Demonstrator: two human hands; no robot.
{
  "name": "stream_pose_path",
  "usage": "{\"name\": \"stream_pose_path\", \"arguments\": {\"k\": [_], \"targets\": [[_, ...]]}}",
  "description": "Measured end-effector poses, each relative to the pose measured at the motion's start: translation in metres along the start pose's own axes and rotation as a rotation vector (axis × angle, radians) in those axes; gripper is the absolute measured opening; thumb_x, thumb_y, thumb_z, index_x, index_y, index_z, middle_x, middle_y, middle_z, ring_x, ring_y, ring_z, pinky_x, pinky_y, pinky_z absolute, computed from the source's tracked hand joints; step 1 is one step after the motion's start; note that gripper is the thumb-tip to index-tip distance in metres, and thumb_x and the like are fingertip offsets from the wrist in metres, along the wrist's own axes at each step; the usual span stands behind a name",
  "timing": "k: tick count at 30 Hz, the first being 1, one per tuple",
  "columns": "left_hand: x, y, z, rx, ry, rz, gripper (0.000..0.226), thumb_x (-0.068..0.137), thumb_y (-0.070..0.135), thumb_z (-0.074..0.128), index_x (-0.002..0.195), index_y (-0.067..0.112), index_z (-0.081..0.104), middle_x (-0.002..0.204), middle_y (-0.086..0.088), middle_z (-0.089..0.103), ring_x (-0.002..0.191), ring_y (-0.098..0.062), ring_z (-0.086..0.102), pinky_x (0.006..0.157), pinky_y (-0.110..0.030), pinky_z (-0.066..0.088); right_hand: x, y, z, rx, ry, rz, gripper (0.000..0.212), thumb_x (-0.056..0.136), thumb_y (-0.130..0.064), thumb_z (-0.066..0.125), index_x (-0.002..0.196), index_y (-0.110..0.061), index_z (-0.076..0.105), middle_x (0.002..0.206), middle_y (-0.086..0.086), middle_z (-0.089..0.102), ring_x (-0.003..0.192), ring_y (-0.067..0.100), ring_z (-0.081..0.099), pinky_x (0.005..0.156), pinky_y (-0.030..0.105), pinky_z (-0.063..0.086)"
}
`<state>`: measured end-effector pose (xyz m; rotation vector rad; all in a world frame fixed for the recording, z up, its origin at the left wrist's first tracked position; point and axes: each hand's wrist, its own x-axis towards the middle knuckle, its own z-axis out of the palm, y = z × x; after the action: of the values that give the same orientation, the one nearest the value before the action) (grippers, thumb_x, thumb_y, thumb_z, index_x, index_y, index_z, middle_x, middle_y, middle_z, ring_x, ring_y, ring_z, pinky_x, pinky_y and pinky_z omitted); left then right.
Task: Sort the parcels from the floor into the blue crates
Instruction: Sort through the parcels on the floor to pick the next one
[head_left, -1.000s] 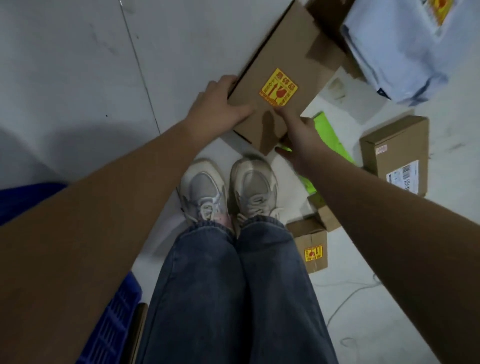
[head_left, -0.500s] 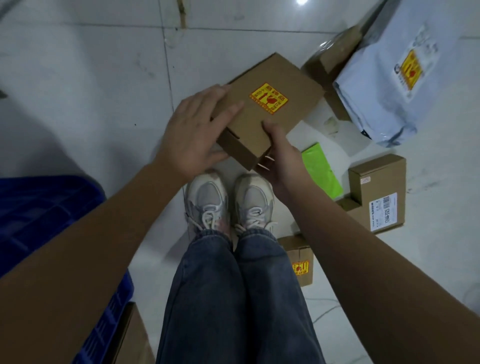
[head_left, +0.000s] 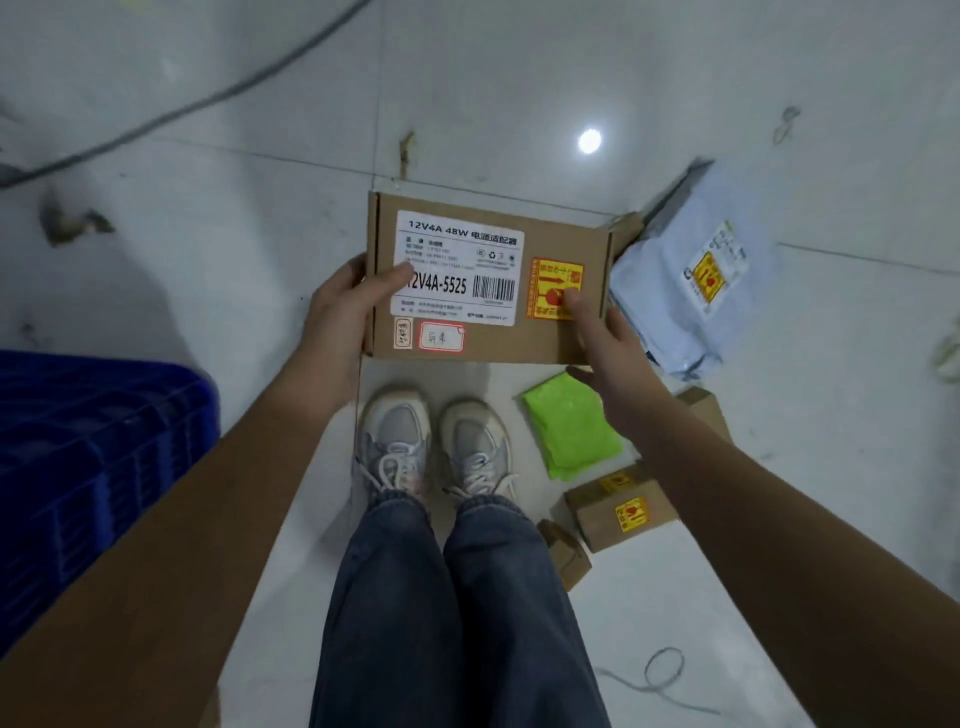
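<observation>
the person holds a flat cardboard box up in front of them with both hands, its labelled face turned toward the camera. the left hand grips the box's left edge, thumb curled over onto the white printed label and fingers out of sight behind. the right hand holds the lower right corner, thumb pressed on the yellow and red sticker, the other fingers under the box's lower edge. the label reads 12v4a 48w and 12v4a-5525 beside a barcode; a small red-framed handwritten tag sits below it.

under the box are the person's grey sneakers and blue jeans, standing on a white tiled floor. a blue crate stands on the floor at the left, its ribbed wall showing beside the left forearm. on the right of the feet lies a bright green soft packet, partly under the right wrist. nearer the camera a small cardboard box with yellow stickers lies on the floor, with a smaller brown carton just beside it. further right a pale blue mailer bag with its own yellow sticker lies on the floor behind the held box. a dark cable crosses the floor at the upper left, and a thin looped wire lies at the lower right
</observation>
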<state>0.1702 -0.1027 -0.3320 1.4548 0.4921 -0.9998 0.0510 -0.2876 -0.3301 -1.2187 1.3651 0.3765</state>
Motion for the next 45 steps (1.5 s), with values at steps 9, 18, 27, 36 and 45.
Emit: {"name": "stream_pose_path", "arguments": {"k": [9,18,27,36,45], "targets": [[-0.121,0.076,-0.037,-0.053,0.114,0.097,0.029,0.092,0.026,0.056,0.121,0.026,0.056,0.099,0.012,0.071,0.081,-0.001,0.071,0.069,-0.018,0.055,-0.115,-0.07,0.017,-0.086,-0.044,-0.263,0.021,0.092,-0.046,0.05,0.094,-0.028,0.06,0.098,-0.006,0.066,0.096,0.014,0.064,0.081,0.035,0.055],[-0.305,0.179,-0.074,-0.018,0.486,0.448,0.024,0.093,0.024,0.053,0.114,0.035,0.048,0.091,0.024,0.066,0.08,0.009,0.066,0.066,-0.011,0.054,-0.292,-0.173,0.065,-0.227,-0.186,-0.509,0.033,0.09,-0.048,0.047,0.109,-0.024,0.061,0.097,-0.009,0.067,0.088,0.006,0.06,0.072,0.02,0.044],[-0.467,0.185,-0.156,0.278,1.108,0.695,0.03,0.075,0.063,0.039,0.095,0.043,0.028,0.084,0.021,0.061,0.068,-0.005,0.067,0.054,-0.031,0.056,-0.443,-0.172,0.141,-0.283,-0.336,-0.722,0.077,0.049,-0.085,0.058,0.098,-0.026,0.066,0.085,-0.009,0.072,0.082,0.003,0.066,0.073,0.027,0.053],[-0.557,0.077,-0.252,-0.223,1.15,0.297,0.029,0.076,0.06,0.036,0.084,0.032,0.037,0.086,0.03,0.063,0.076,0.009,0.061,0.06,-0.028,0.048,-0.542,-0.101,0.245,-0.811,-0.64,-0.949,0.04,0.07,-0.058,0.038,0.09,-0.03,0.059,0.079,-0.037,0.062,0.075,-0.02,0.057,0.054,-0.004,0.037],[-0.554,-0.012,-0.285,-0.322,0.814,-0.104,0.021,0.093,0.038,0.046,0.088,0.029,0.029,0.099,0.02,0.055,0.084,-0.001,0.06,0.078,-0.028,0.055,-0.533,-0.07,0.329,-1.594,-0.857,-0.794,0.018,0.075,-0.041,0.057,0.092,-0.036,0.063,0.084,-0.026,0.07,0.083,-0.012,0.061,0.06,0.002,0.045]]}}
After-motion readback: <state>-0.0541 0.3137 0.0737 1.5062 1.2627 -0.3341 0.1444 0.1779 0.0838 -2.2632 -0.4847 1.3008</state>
